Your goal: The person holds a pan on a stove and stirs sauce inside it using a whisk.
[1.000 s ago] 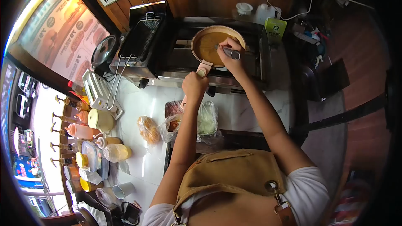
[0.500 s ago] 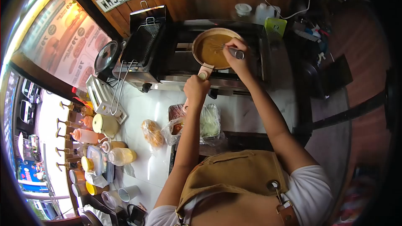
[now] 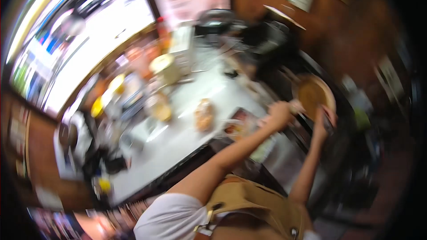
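Note:
A frying pan (image 3: 329, 94) with a pale rim sits over the black stove at the right, holding brown sauce (image 3: 308, 98). My left hand (image 3: 280, 114) is wrapped around the pan's light handle (image 3: 297, 106). At the pan's near edge, my right hand (image 3: 321, 122) grips a whisk (image 3: 328, 126) by its handle; its wires are lost in the blur. Below my left forearm lies a tray of food (image 3: 235, 128) in clear plastic, partly covered by that arm.
A bagged bread-like item (image 3: 204, 115) lies on the white counter (image 3: 178, 144). Sauce bottles, jars and a cream-coloured canister (image 3: 164, 69) line the window side. A black grill (image 3: 269, 38) stands behind the stove. Motion smears much of the view.
The view has swung to the left, so the stove and pan now appear farther right. Both hands keep their holds on the pan handle and the whisk.

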`<state>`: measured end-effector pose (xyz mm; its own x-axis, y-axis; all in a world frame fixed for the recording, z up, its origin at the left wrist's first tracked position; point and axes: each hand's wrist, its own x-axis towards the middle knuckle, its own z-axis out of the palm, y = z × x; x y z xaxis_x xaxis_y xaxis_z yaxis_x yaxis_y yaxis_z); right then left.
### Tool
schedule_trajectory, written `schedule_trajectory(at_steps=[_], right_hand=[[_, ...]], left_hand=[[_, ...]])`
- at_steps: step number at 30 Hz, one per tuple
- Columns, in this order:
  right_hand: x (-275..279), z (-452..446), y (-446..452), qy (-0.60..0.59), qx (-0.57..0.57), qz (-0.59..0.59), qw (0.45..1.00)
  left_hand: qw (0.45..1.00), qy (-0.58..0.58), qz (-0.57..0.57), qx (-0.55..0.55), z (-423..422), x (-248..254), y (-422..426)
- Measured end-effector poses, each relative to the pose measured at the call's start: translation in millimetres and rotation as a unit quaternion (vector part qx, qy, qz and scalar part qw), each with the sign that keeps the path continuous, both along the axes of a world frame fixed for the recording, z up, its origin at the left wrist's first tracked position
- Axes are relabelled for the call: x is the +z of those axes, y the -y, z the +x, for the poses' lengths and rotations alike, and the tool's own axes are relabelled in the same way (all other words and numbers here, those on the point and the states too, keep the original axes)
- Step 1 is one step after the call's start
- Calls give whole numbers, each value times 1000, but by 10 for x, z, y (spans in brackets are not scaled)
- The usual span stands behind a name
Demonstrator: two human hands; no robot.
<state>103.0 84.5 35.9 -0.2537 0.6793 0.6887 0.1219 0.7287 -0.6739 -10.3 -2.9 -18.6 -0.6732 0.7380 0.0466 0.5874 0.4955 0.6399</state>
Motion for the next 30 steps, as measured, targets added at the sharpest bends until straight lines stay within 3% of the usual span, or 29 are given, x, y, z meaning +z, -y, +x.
schedule_trajectory(at_steps=[1,3,4,5,8,12,16,30], right_hand=[[-32,6,-2,14,19,-29,999],[-149,11,-54,73,12,71,995],[-212,15,-70,79,31,51,995],[-205,43,-6,115,4,97,989],[-372,37,-85,38,27,144,988],[-257,-43,110,-38,110,221,968],[-142,-104,243,-27,69,165,983],[57,-201,287,-13,30,92,995]], left_hand=[[999,28,-10,32,26,77,0],[993,58,61,82,47,-99,-118],[994,64,65,68,30,-142,-168],[990,18,75,119,68,-245,-230],[999,17,-12,31,-10,-208,-343],[997,-12,-42,64,3,-355,-631],[994,-64,-73,47,-15,-458,-789],[995,-50,-72,54,40,-256,-565]])
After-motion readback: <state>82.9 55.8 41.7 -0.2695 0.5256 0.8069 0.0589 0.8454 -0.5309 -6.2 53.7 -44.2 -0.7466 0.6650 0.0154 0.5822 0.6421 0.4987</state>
